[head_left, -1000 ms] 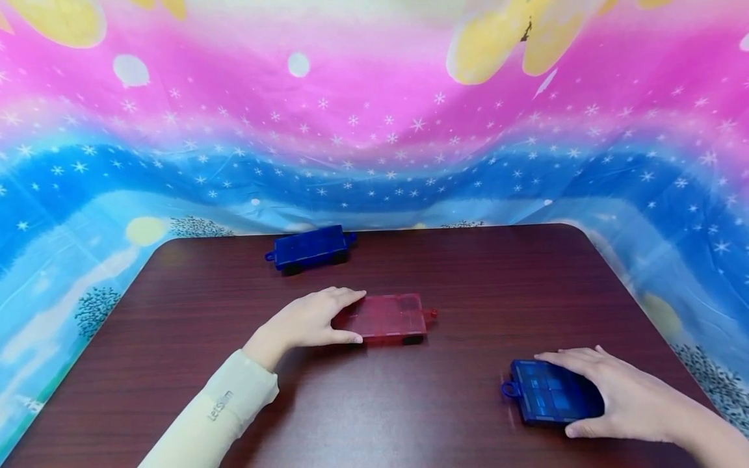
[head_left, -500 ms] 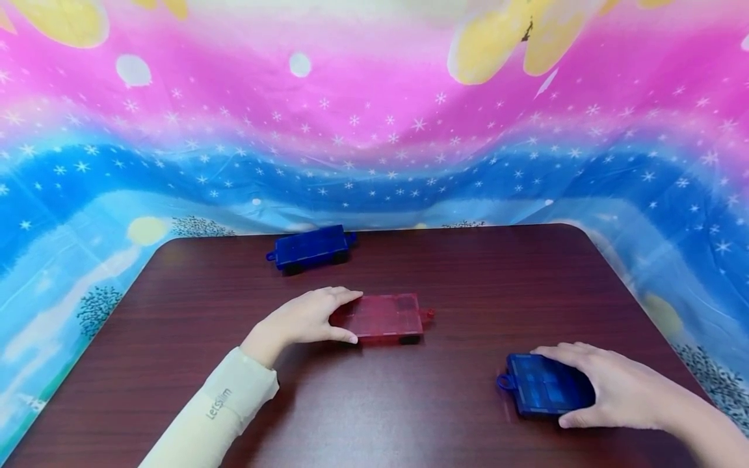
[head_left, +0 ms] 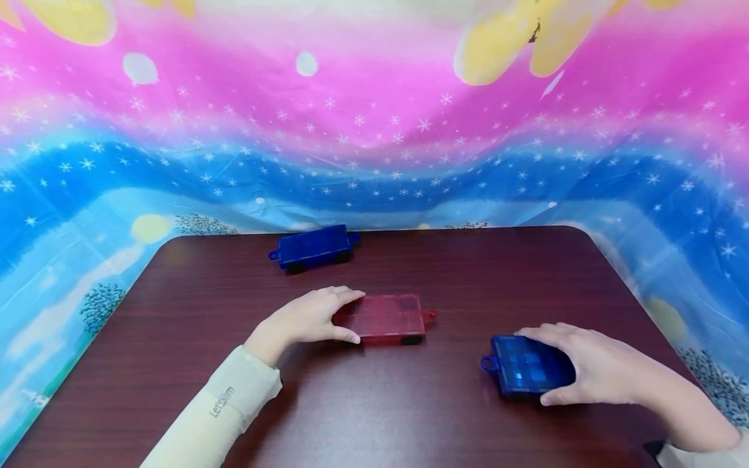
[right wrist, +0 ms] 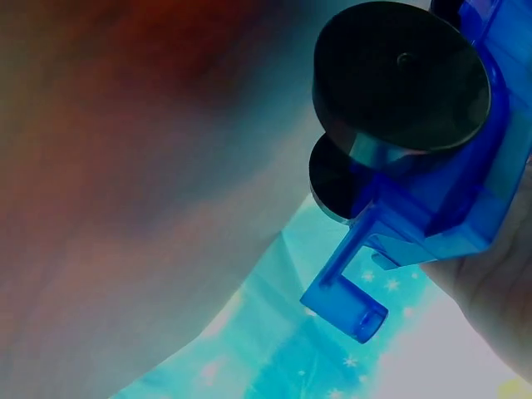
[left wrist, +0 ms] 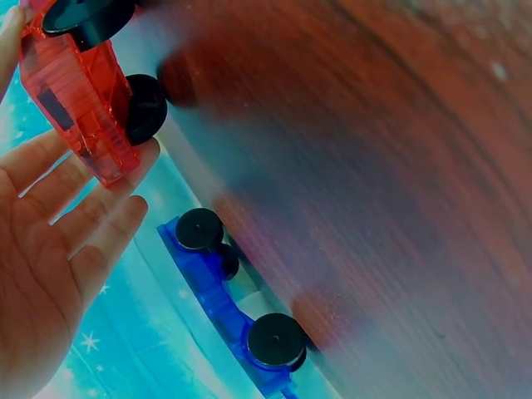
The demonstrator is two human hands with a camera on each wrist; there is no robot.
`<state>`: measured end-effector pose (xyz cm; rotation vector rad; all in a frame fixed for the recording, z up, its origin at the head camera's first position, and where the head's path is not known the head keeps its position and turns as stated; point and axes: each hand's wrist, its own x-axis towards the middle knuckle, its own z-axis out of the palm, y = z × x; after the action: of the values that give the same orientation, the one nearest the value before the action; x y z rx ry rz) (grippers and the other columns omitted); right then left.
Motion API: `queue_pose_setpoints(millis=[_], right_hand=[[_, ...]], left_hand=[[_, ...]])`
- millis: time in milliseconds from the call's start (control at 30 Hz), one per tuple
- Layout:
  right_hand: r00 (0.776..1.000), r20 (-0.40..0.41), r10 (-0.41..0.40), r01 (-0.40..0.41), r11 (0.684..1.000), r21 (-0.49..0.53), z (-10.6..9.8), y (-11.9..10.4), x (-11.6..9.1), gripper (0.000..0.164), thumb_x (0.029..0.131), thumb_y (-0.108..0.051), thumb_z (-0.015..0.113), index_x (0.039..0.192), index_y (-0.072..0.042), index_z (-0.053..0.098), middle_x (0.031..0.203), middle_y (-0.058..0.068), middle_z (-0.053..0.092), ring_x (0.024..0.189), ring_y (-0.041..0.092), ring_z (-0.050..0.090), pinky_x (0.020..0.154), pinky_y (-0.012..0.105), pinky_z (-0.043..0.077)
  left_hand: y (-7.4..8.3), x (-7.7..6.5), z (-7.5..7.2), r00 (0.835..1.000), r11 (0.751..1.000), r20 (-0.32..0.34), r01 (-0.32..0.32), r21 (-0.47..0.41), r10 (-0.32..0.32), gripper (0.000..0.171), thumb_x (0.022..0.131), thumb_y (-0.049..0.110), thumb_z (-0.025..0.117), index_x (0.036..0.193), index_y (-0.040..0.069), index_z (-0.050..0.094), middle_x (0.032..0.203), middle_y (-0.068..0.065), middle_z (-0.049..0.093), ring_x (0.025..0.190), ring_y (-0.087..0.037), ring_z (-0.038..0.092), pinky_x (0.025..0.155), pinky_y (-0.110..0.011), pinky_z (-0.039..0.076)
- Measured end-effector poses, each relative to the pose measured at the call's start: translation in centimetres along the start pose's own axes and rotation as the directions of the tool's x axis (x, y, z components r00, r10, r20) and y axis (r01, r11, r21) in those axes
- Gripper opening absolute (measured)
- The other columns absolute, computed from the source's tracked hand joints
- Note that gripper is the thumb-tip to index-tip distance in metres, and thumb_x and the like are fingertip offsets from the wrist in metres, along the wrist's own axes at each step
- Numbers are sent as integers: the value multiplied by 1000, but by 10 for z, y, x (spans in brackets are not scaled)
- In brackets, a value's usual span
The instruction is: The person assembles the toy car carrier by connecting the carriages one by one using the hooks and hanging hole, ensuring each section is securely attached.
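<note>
My left hand (head_left: 313,316) grips the left end of a translucent red toy car (head_left: 389,317) in the middle of the table. A small red hitch sticks out at its right. The left wrist view shows the red car's black wheels, with my left hand (left wrist: 50,241) at its end. At the right, my right hand (head_left: 597,367) holds the right end of a translucent blue toy car (head_left: 529,365) between thumb and fingers, its ring facing left. Black wheels and a blue peg hitch (right wrist: 345,307) fill the right wrist view. Whether the blue car's wheels touch the table is unclear.
Another blue toy car (head_left: 315,247) with black wheels stands near the back edge, left of centre. All lie on a dark wooden table (head_left: 445,416) with rounded back corners. A colourful snowflake-printed cloth (head_left: 374,143) hangs behind and around it.
My right hand has moved left and away from me across the table, bringing the held blue car with it, nearer the red car. My left hand and the red car have hardly moved.
</note>
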<state>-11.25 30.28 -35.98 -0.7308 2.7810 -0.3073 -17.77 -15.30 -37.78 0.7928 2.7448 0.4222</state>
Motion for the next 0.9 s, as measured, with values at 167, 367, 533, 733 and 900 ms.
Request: queue_pose_setpoints(millis=[167, 367, 533, 733, 900], right_hand=[[999, -29, -23, 22, 1000, -17, -8, -6, 10, 92, 67, -74, 75, 144, -30, 50, 139, 18, 57, 125, 43, 55, 86, 60, 54], [999, -32, -28, 27, 999, -31, -16, -11, 24, 94, 68, -71, 77, 146, -27, 48, 141, 19, 55, 125, 44, 54, 87, 61, 53], [999, -28, -31, 30, 999, -8, -19, -15, 34, 93, 69, -69, 78, 146, -26, 48, 141, 20, 55, 125, 44, 54, 86, 60, 54], [998, -50, -46, 45, 999, -19, -19, -17, 47, 93, 69, -67, 79, 145, -22, 50, 140, 18, 57, 125, 41, 55, 88, 59, 54], [997, -56, -61, 59, 998, -31, -19, -19, 60, 94, 70, -68, 77, 146, -20, 50, 141, 20, 56, 127, 43, 54, 92, 61, 52]], left_hand=[[-1, 1, 0, 1000, 1000, 0, -6, 1, 6, 87, 81, 57, 75, 151, 17, 44, 151, -7, 49, 140, -25, 47, 115, -46, 40], [-1, 1, 1, 1000, 1000, -1, 3, 7, -3, 87, 81, 57, 75, 151, 18, 43, 151, -6, 49, 139, -25, 48, 115, -46, 40], [-1, 1, 1, 1000, 1000, 5, 0, -2, 0, 86, 81, 56, 76, 151, 17, 45, 150, -6, 50, 138, -26, 48, 115, -46, 40], [1, 0, -1, 1000, 1000, 8, -6, -5, 6, 85, 81, 56, 76, 150, 17, 45, 150, -6, 50, 138, -25, 48, 114, -46, 40], [1, 0, -3, 1000, 1000, 3, -3, -12, 3, 85, 81, 54, 76, 150, 17, 45, 150, -6, 50, 138, -26, 48, 114, -46, 40]])
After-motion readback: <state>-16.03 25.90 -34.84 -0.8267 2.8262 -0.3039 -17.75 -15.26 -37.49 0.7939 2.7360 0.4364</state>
